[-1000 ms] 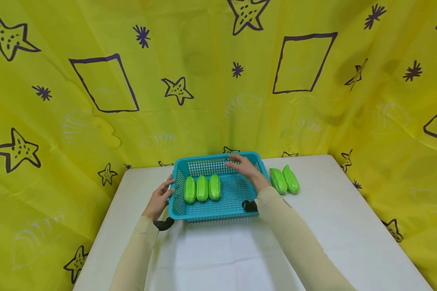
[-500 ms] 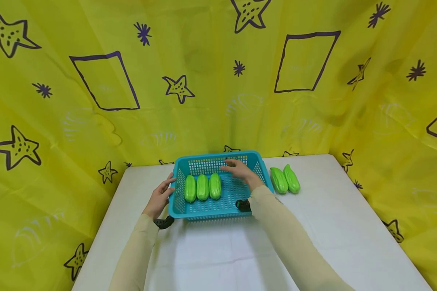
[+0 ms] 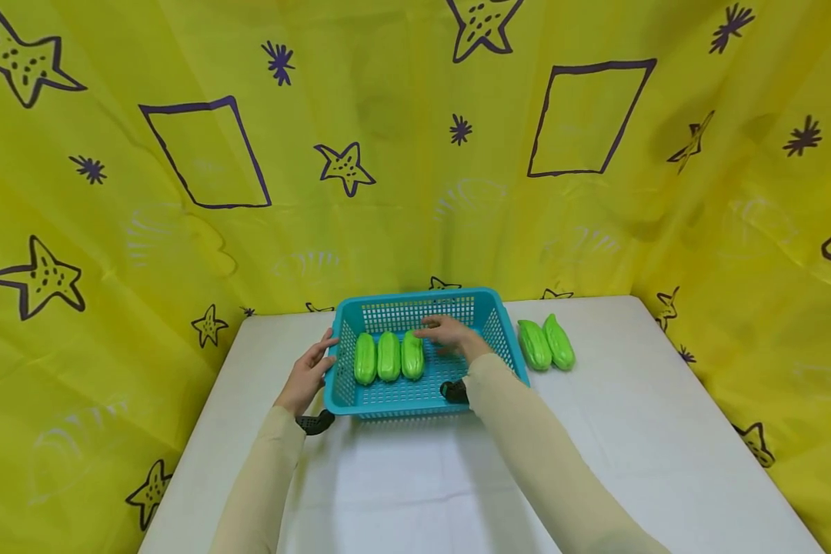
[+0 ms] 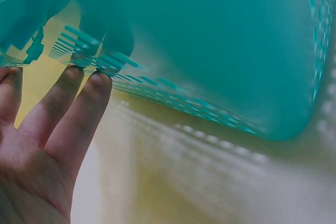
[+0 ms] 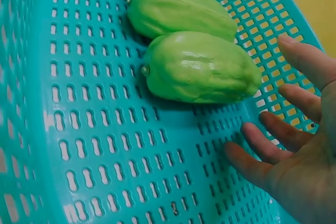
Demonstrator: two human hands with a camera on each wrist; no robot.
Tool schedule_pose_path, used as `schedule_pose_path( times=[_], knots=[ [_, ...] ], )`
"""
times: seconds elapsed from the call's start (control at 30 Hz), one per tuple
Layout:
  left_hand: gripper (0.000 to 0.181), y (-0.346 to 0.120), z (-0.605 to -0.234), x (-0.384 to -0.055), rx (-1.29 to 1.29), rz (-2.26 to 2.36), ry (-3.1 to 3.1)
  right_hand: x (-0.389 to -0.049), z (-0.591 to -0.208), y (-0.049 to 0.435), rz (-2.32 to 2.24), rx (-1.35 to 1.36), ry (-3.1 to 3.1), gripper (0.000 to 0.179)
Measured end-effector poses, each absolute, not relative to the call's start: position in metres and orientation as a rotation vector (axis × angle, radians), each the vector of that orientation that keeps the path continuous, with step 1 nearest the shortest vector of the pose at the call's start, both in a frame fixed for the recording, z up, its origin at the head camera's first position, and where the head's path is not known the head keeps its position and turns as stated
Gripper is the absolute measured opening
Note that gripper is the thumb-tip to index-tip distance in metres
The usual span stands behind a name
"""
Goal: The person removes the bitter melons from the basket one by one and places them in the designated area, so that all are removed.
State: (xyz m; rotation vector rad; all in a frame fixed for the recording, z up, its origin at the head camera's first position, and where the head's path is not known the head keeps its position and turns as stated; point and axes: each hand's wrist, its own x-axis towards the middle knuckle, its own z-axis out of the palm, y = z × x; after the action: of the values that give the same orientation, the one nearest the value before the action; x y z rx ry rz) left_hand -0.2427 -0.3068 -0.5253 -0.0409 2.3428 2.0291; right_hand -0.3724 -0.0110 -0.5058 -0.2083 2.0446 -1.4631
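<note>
A turquoise plastic basket (image 3: 395,405) holds three glossy green, ribbed, gourd-like vegetables (image 3: 388,358), lined up side by side in its left half. My left hand (image 3: 303,382) is at the basket's left side; in the left wrist view its extended fingertips (image 4: 97,85) meet the slotted wall. Inside the basket, my right hand (image 3: 452,335) is over the right half, close to the rightmost vegetable (image 3: 412,362). The right wrist view shows its fingers (image 5: 262,142) spread and loosely bent beside that vegetable (image 5: 199,69), nothing in the palm.
Two more green vegetables (image 3: 547,343) with pointed tips lie together on the white tabletop (image 3: 415,477), just right of the basket. A yellow curtain (image 3: 402,223) with dark starfish drawings surrounds the table at the back and both sides.
My right hand has moved left and down into the basket, toward the rightmost vegetable. The left hand stays at the basket's side, and the vegetables keep their places.
</note>
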Motion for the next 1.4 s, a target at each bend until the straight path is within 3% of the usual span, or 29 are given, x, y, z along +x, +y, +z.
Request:
schedule_pose_path(
  times=[0.6, 0.97, 1.4],
  knots=[
    [0.045, -0.307, -0.523, -0.243, -0.041, 2.030, 2.336, -0.369, -0.507, -0.018, -1.379, -0.280, 2.058, 0.064],
    [0.047, -0.299, -0.497, -0.231, -0.038, 2.029, 2.285, -0.367, -0.505, -0.019, -1.293, -0.409, 2.044, 0.065],
    [0.043, -0.307, -0.522, -0.242, -0.021, 2.024, 2.350, -0.372, -0.512, -0.021, -1.291, -0.442, 1.990, 0.067]
  ],
)
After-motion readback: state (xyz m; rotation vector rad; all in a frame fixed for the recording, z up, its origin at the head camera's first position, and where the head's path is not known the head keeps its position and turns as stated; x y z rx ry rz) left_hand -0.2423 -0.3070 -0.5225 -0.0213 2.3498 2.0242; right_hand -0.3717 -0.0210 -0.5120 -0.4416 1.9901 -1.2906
